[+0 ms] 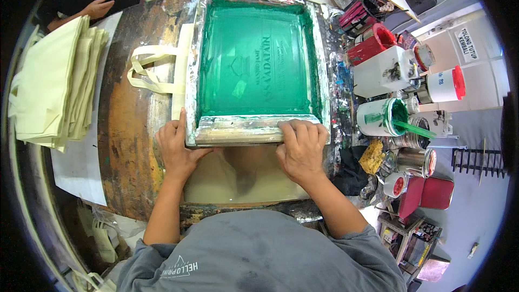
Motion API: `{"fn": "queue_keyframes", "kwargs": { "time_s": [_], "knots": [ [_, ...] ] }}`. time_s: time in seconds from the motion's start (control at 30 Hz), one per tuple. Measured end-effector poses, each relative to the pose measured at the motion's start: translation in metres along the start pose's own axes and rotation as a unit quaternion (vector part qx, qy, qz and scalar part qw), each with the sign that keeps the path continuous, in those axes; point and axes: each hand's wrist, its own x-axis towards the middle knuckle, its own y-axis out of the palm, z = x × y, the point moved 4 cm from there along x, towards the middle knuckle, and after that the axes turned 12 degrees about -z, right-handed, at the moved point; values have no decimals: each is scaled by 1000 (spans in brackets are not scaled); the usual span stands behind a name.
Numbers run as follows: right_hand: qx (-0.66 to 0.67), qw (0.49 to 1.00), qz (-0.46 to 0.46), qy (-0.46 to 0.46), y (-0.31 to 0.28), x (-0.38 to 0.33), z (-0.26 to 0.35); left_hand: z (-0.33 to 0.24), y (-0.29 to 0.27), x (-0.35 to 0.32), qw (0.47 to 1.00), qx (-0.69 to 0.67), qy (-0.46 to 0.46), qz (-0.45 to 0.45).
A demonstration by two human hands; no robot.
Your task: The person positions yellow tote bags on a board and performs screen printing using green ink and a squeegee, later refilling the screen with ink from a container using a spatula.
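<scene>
1. Two hands grip the near edge of a printing screen frame (258, 65): the left hand (175, 148) clasps its near left corner, and the right hand (300, 148) curls its fingers over the near right rail.
2. The frame's green mesh stretches away from both hands, over a cream tote bag (157, 70) whose handles stick out beyond the left hand.
3. Left of the left hand lies a stack of cream bags (51, 86) on the worktop (127, 130).
4. Right of the right hand stands a tub of green ink (381, 116), probably with a stirring stick in it.
</scene>
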Motion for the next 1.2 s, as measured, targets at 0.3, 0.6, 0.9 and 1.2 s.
{"fn": "queue_keyframes", "kwargs": {
  "time_s": [0.3, 0.6, 0.9, 1.2],
  "knots": [
    [-1, 999, -35, -20, -65, 60, 8, -20, -21, 10, 930, -302, -186, -95],
    [-92, 955, -267, -89, -127, 204, -12, -57, -58, 121, 918, -345, -102, -165],
    [-57, 964, -256, -49, -136, 235, -16, -12, 16, 32, 999, 11, 40, 18],
    [-67, 973, -216, -53, -131, 251, -36, -1, 4, 30, 992, -23, -101, -73]
  ]
}}
